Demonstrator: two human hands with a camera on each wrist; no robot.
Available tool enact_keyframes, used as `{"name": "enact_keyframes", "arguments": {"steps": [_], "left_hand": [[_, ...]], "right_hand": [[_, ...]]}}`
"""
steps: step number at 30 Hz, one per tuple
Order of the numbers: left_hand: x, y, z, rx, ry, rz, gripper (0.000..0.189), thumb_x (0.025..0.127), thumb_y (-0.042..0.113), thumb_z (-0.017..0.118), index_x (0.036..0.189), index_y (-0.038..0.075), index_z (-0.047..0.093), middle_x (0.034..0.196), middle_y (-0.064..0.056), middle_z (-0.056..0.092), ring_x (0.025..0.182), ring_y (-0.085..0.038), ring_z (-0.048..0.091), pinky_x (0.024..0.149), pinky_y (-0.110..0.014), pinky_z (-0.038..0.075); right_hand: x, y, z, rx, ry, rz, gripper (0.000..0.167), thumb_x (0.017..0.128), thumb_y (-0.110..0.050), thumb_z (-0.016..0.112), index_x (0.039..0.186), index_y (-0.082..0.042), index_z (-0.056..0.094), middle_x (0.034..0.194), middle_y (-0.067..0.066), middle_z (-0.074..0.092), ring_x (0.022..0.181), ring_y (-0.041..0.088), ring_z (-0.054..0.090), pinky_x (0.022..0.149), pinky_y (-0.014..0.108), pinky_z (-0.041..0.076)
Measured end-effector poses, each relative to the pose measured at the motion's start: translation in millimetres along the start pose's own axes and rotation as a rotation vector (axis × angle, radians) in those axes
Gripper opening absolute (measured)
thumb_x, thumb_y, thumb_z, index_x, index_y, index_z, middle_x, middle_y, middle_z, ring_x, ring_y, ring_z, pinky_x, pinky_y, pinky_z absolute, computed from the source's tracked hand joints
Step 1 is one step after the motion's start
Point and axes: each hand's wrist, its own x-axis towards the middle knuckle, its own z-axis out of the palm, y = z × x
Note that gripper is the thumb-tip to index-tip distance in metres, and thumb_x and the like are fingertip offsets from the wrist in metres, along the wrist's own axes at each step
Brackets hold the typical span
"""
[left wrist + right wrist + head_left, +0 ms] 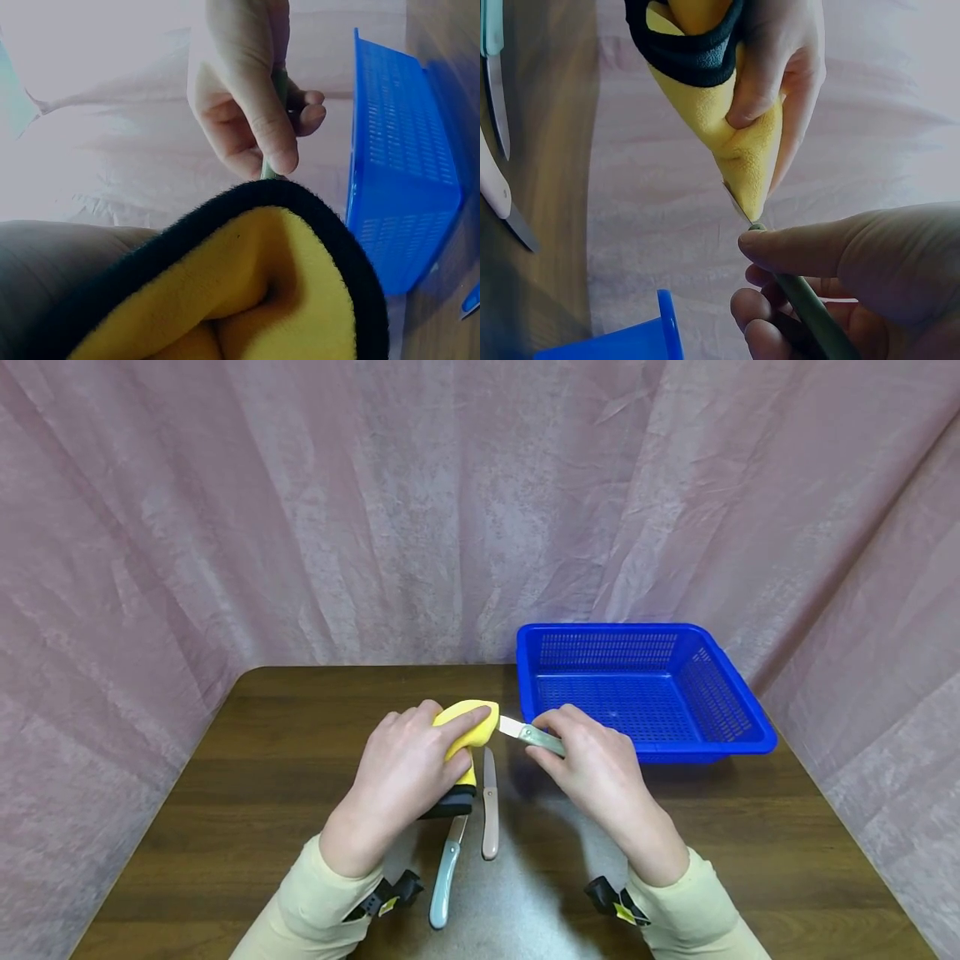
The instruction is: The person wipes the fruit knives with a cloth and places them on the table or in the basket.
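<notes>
My left hand (408, 764) grips a yellow cloth (467, 714) with a dark border, bunched and folded around a knife's blade. The green handle of that knife (542, 739) is held by my right hand (600, 768), thumb and fingers wrapped on it. Only the part of the blade nearest the handle shows; the cloth covers the rest. In the right wrist view the cloth (739, 142) narrows to a point at the blade, just past my right thumb. Below the hands, a knife with a pinkish handle (491, 822) and one with a light blue handle (445, 885) lie on the table.
A blue plastic basket (750, 748) with slotted walls stands at the table's back right, just behind my right hand. The wooden table (262, 760) ends at a pink curtain (450, 527) at the back. A wrist camera sits on each sleeve.
</notes>
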Motion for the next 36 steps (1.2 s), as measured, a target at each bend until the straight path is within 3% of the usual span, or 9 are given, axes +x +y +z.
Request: {"name": "enact_keyframes", "arguments": {"steps": [15,36], "left_hand": [[0.6,-10.1,-4.3,-0.016,-0.056,-0.078,0.053,0.09,0.019,0.083,0.141,0.031,0.077,0.091,-0.013,0.067,0.071,-0.029,0.062,0.066,-0.047,0.052],[-0.7,-18.3,-6.4,-0.02,-0.04,-0.117,0.05,0.09,0.017,0.078,0.139,0.028,0.078,0.086,-0.013,0.064,0.067,-0.031,0.059,0.065,-0.048,0.05]], "right_hand": [[-0.9,1,-4,0.0,0.004,0.006,0.019,0.092,-0.022,0.091,0.108,-0.019,0.081,0.085,-0.008,0.061,0.068,0.014,0.055,0.057,0.041,0.046],[-1.4,5,-7,0.016,0.011,0.018,0.017,0.094,-0.023,0.089,0.108,-0.019,0.081,0.088,-0.008,0.061,0.069,0.015,0.056,0.058,0.041,0.047]]}}
